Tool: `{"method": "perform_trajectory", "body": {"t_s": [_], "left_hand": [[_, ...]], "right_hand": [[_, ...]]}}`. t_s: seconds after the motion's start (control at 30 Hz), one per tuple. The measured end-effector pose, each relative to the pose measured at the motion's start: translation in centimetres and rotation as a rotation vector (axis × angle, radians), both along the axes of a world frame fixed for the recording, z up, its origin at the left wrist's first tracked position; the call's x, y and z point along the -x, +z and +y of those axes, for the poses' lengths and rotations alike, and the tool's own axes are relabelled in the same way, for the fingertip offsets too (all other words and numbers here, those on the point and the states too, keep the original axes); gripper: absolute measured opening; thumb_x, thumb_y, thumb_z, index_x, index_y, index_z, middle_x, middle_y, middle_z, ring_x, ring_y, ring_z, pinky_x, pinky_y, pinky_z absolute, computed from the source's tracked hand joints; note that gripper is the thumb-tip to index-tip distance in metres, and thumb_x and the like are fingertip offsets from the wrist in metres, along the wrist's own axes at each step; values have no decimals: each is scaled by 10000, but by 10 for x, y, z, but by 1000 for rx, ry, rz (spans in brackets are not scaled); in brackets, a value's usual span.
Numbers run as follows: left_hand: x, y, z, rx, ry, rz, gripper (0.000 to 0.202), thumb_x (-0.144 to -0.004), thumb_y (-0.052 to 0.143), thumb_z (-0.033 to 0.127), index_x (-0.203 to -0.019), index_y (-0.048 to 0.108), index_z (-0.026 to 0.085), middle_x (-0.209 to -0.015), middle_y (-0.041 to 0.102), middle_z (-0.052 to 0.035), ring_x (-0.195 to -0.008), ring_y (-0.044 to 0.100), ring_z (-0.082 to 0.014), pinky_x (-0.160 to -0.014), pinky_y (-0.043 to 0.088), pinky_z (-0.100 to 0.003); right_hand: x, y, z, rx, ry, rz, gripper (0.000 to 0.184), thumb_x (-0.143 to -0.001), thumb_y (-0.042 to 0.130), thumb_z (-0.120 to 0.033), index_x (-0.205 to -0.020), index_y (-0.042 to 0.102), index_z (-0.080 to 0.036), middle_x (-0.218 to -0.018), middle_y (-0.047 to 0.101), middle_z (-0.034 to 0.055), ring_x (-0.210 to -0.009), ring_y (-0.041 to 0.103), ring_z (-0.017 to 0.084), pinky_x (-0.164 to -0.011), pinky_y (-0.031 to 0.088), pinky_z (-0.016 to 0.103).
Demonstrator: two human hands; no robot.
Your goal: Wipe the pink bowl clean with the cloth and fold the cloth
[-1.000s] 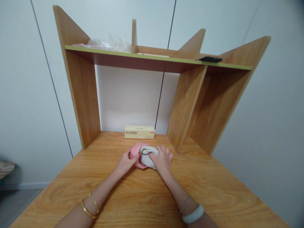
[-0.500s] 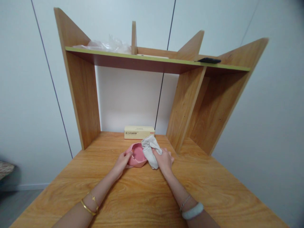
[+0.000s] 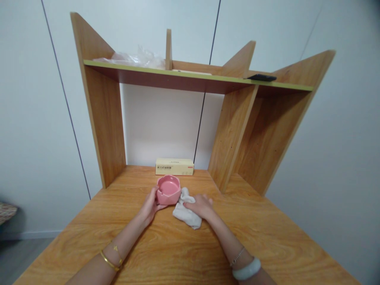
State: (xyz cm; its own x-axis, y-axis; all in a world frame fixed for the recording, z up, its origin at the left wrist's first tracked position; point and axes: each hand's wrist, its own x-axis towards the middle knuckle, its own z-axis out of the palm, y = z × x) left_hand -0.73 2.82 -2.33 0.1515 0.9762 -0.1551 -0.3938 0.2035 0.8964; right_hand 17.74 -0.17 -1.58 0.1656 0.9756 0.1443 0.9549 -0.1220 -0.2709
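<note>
Nearest the camera, two bare forearms reach forward over the wooden table (image 3: pixel 184 253), the left one with gold bangles, the right one with a pale bangle and a thin chain. The left hand (image 3: pixel 149 206) curls its fingers (image 3: pixel 154 196) around the near left side of a pink bowl (image 3: pixel 168 190); the fingers are clamped on its wall, and the bowl stands upright with its hollow facing up. Whether its base rests on the table or is lifted slightly cannot be told. Just to the right of those fingers, the right hand (image 3: pixel 199 206) lies palm down on a crumpled white cloth (image 3: pixel 186 209), its fingers together and pressing on the cloth against the table. The cloth touches the bowl's right side. Beyond the fingers, a cream box (image 3: pixel 174 166) with printed text lies against the back wall. Above it runs a wooden shelf (image 3: pixel 190 75), bearing a clear plastic bag (image 3: pixel 133 58) at the left and a dark flat thing (image 3: pixel 261 77) at the right.
</note>
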Motion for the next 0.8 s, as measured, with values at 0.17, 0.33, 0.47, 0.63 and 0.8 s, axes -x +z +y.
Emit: {"method": "perform_trajectory", "body": {"t_s": [0.17,0.33,0.47,0.63,0.8], "left_hand": [[5,0,4,25,-22,-61,346,-785,457,464,-944,533,166,-868,627,-70,-717,613,-160,-620,525,-276],[6,0,3,10,-49,-58,326,-788,464,452,-912,539,160,-804,629,-61,-677,614,-155,-625,528,-290],[5,-1,3,-51,-49,-40,315,-757,501,451,-869,536,159,-756,632,-38,-658,622,-153,-633,527,-310],[6,1,6,-198,-7,-65,356,-649,620,428,-869,550,158,-643,598,27,-564,597,-135,-581,515,-287],[2,10,1,-240,-26,-83,459,-640,641,457,-973,553,154,-696,635,4,-596,617,-154,-579,518,-290]], "right_hand": [[6,7,-6,-94,134,136,345,-639,574,-557,-698,648,-226,-772,636,43,-834,548,251,-700,337,324],[12,19,1,-410,147,341,378,-783,476,-447,-1045,553,-186,-765,591,27,-746,531,172,-664,364,256],[32,27,4,-314,250,407,396,-841,413,-403,-1149,487,-166,-650,580,-4,-590,529,147,-546,346,219],[44,36,8,-356,181,316,373,-832,387,-221,-1194,473,-183,-709,628,9,-630,563,143,-580,356,215],[36,44,13,-354,208,392,358,-801,380,-210,-1112,555,-188,-704,642,14,-576,549,139,-555,365,213]]}}
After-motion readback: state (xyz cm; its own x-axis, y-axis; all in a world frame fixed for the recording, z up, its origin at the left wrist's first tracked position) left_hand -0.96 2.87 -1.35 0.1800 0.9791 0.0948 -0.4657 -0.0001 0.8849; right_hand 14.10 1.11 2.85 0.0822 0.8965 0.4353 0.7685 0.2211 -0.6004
